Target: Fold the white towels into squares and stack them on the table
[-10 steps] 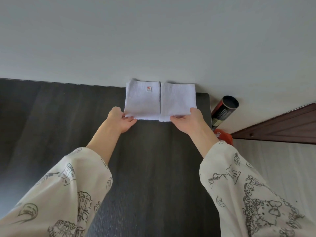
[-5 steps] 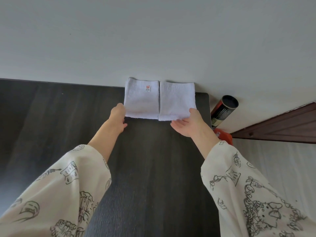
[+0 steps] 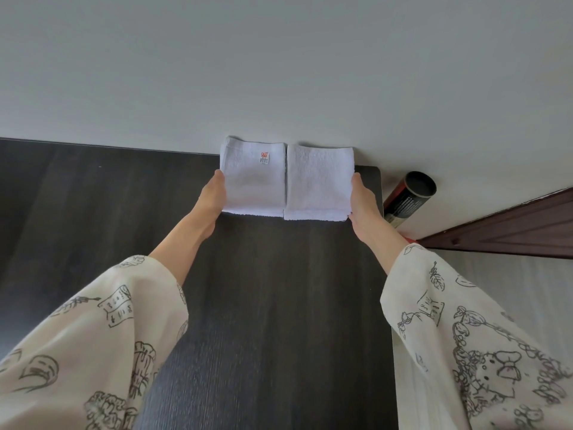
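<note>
Two folded towels are laid side by side at the far edge of the table [image 3: 279,305], near its far right corner, their inner edges touching along a straight seam. The left towel [image 3: 252,184] carries a small red-and-white tag [image 3: 264,157] near its far edge; its far edge sits slightly beyond that of the right towel [image 3: 319,184]. Both far edges are set against the wall [image 3: 279,72].

The left hand [image 3: 214,200] is held flat against the outer left edge of the left towel, fingers straight, nothing gripped. The right hand [image 3: 362,206] is pressed likewise against the outer right edge of the right towel, fingers extended. The pair is thus bracketed between the two palms.

The near edges of the towels are roughly aligned, the right one slightly nearer. A wide stretch of dark tabletop is left open between towels and near edge, and to the left. Off the right edge, a black tube [image 3: 409,197] is leaned against the wall. Printed sleeves [image 3: 102,336] are seen on both forearms.
</note>
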